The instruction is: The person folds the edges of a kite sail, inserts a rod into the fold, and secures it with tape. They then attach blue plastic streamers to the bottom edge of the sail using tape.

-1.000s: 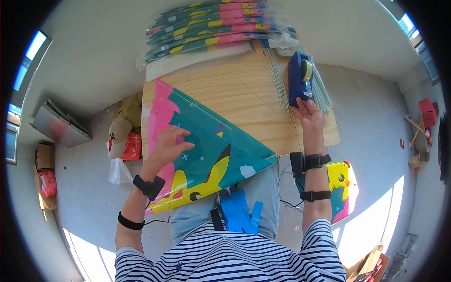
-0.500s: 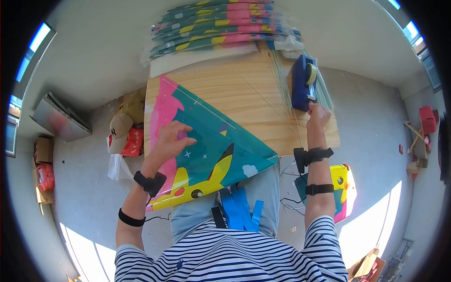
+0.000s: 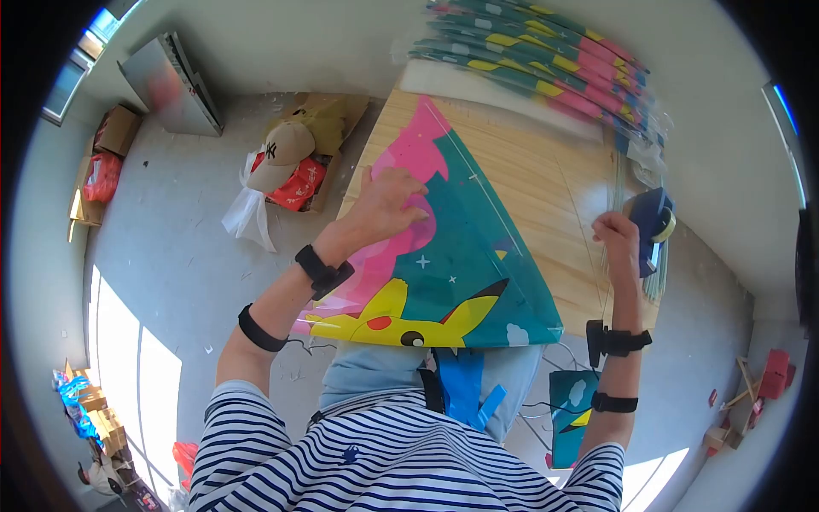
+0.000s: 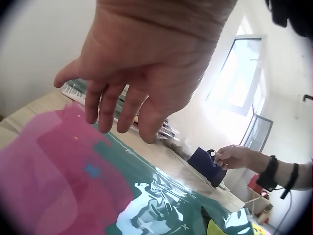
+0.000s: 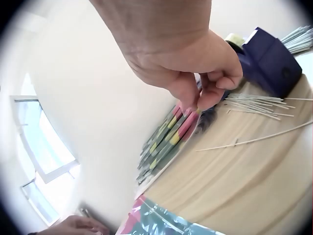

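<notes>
One glossy sheet [image 3: 465, 256] is lying on the table [image 3: 554, 205], probably light, floppy; I'd be grabbing edges. Left hand [image 3: 380, 209] is hanging open; right hand [image 3: 621, 239] is pinching narrowly, can't tell if it's holding anything.

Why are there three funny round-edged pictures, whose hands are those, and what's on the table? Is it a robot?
No robot here: it's a person with bare hands. The big picture looks down from a camera on their head. The other two come from little cameras strapped to the wrists, one watching each hand.

On the wooden table lies a shiny Pikachu sheet, pink, teal and yellow. Behind it are wrapped packs in similar colours. To the right are thin sticks and a blue tape dispenser.

The left hand is open above the sheet, holding nothing. The right hand has its fingers curled near the dispenser; I can't tell if something tiny is pinched there.
</notes>
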`<state>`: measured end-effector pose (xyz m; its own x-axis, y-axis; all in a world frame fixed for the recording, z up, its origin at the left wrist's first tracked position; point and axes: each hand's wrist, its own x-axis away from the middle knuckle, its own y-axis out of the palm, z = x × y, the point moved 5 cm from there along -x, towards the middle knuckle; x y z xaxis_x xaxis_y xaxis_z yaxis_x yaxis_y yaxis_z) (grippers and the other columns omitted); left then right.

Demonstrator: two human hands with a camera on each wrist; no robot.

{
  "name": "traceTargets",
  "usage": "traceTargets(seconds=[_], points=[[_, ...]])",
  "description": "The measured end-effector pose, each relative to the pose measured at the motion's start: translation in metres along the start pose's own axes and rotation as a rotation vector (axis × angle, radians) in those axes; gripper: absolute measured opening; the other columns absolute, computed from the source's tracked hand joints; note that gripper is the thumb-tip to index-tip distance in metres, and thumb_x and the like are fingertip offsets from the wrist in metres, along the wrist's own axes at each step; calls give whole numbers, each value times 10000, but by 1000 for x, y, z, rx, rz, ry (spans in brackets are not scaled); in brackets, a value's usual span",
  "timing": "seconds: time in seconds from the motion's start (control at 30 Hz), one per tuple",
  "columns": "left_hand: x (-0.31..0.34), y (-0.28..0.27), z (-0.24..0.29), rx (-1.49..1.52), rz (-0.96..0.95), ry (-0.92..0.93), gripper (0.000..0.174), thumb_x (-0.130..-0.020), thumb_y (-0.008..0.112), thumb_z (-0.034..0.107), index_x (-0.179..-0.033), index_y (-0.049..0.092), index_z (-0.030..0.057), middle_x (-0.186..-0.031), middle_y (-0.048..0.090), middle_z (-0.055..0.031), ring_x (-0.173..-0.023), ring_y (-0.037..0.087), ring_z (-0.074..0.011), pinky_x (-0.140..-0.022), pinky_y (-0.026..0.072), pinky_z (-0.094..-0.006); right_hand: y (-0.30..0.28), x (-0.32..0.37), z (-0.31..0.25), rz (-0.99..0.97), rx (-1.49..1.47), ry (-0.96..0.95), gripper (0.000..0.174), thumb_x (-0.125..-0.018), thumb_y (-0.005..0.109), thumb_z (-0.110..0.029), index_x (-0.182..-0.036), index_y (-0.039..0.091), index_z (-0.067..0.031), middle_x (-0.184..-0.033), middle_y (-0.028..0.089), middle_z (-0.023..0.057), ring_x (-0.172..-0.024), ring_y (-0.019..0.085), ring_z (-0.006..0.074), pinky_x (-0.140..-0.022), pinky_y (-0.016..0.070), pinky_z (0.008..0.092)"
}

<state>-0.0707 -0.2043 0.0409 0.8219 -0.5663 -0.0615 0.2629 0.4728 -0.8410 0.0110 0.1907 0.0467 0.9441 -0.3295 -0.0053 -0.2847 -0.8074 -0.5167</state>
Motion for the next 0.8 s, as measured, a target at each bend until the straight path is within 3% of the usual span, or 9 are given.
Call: traceTargets(seconds=[0.07, 0.13, 0.2, 0.3, 0.53, 0.8], points=[[-7, 2, 2, -45, -15, -4, 340, -781, 740, 195, -1096, 666, 91, -1152, 606, -85, -1216, 511, -273, -1118, 158, -662, 59, -33, -28, -249, -4, -29, 112, -814, 632, -81, -762, 629, 18, -644, 573, 35, -648, 571, 106, -604, 443, 271], [-13, 4, 6, -70, 7, 51, 366, -770, 751, 199, -1111, 663, 99, -1136, 595, -79, -1218, 506, -270, -1125, 162, -653, 116, -62, -49, -460, 160, -72, 97, -794, 623, -88, -769, 647, 3, -671, 616, 88, -685, 629, 182, -646, 486, 328], [-22, 7, 8, -110, 4, 52, 385, -759, 761, 201, -1115, 660, 94, -1134, 593, -80, -1211, 509, -267, -1121, 171, -656, 162, -85, -58, -501, 364, -236, 105, -753, 649, -127, -789, 691, -38, -743, 671, 131, -731, 657, 282, -665, 508, 390], [-34, 16, 5, -166, -14, 75, 421, -739, 778, 196, -1126, 655, 86, -1132, 586, -83, -1198, 513, -267, -1114, 188, -663, 204, -102, -70, -612, 604, -269, 134, -720, 680, -175, -808, 727, -85, -819, 702, 137, -805, 666, 337, -710, 520, 426], [-51, 34, 1, -208, -16, 142, 472, -718, 794, 148, -1163, 652, 84, -1100, 564, -101, -1193, 496, -298, -1111, 219, -676, 228, -119, -63, -695, 700, -240, 146, -696, 712, -199, -801, 736, -100, -850, 708, 132, -850, 678, 321, -727, 532, 422], [-65, 43, 2, -230, -30, 158, 486, -714, 800, 145, -1172, 649, 81, -1103, 550, -102, -1185, 494, -296, -1106, 238, -687, 235, -123, -64, -655, 769, -269, 160, -695, 688, -171, -830, 741, -103, -871, 713, 146, -847, 686, 337, -747, 543, 432]])
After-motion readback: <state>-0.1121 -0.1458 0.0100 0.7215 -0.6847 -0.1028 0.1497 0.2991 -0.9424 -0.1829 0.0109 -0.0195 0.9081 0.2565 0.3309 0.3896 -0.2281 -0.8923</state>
